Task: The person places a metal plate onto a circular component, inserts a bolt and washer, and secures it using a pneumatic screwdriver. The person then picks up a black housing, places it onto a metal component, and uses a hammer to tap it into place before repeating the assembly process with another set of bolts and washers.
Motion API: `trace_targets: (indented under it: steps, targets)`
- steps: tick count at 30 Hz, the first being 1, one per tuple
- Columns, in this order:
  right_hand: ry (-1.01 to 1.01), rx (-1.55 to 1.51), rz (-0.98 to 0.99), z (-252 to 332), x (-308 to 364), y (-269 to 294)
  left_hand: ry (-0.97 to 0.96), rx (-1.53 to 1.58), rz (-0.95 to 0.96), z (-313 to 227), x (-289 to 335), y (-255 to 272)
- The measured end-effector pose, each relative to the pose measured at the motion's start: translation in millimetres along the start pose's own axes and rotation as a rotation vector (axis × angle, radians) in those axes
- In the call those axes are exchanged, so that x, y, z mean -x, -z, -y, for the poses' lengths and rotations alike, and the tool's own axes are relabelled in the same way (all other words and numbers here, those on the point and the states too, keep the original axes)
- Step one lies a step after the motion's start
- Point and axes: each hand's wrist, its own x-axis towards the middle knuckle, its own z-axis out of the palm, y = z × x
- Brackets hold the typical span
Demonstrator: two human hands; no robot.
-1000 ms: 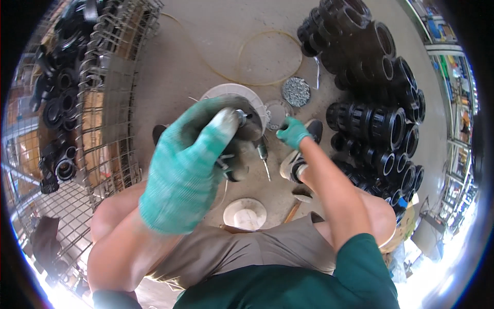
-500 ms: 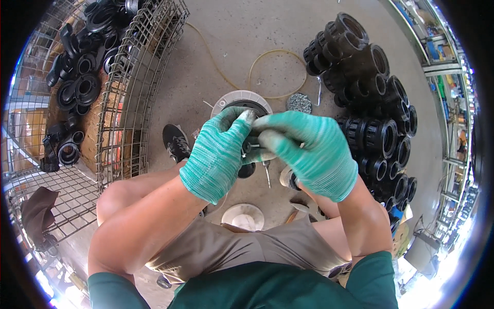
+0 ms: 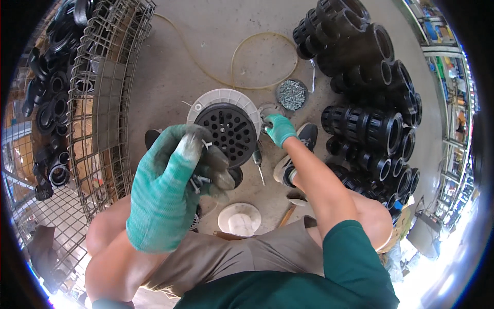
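Green-gloved left hand [image 3: 164, 193] pinching one bolt [image 3: 207, 144], other bolts [image 3: 199, 180] best cradled securely below; right hand [image 3: 281, 130], grip indiscernible, at a round dish [image 3: 271, 109].

- green knitted-cloth left glove [image 3: 162, 193], matt and ribbed;
- small silver metal screws [image 3: 203, 179], shiny;
- round black perforated plastic plate [image 3: 230, 136], matt and smooth;
- black cylindrical plastic fittings [image 3: 360, 122], glossy;
- grey wire-metal cage [image 3: 108, 103], dull;
- grey concrete-like floor [image 3: 180, 56], matt, rough.
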Motion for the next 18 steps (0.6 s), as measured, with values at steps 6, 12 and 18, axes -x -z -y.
trace_targets:
  steps: [6, 12, 18]
  targets:
    - [0.058, -0.070, -0.093, 8.0, -19.1, -38.0, 0.034, 0.000, 0.006, -7.9, -3.2, -1.3]
    - [0.073, -0.002, -0.081, 6.3, -22.6, -35.7, 0.027, 0.017, 0.022, -6.6, -8.7, -3.5]
    - [-0.156, -0.627, -0.018, 3.9, -23.0, -29.6, -0.025, 0.002, -0.013, -3.7, -4.4, -5.8]
